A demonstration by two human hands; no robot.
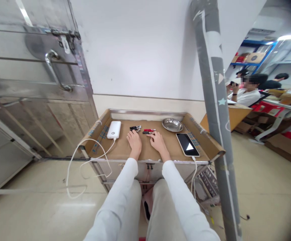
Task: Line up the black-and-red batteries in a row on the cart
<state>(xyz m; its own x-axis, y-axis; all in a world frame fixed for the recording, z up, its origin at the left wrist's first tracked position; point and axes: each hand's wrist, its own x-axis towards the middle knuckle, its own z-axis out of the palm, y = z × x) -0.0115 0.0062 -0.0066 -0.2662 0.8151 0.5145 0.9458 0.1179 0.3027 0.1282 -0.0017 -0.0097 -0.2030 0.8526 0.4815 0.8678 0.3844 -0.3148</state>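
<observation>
My left hand (pixel 134 140) lies flat on the cardboard-lined tabletop (pixel 125 149), fingers stretched toward a small black and silver tool (pixel 135 128) just beyond the fingertips. Flat beside it is my right hand (pixel 157 139), fingers spread, its tips next to a small black item (pixel 147 133) and just below a red-handled item (pixel 149 130). Neither hand holds anything.
A white power bank (pixel 114 129) with a trailing white cable sits at the left. A steel bowl (pixel 172 125) and a phone (pixel 187 144) on a cable lie to the right. A metal cabinet (pixel 35 77) stands left, a grey pole (pixel 214 100) right. People sit at far right.
</observation>
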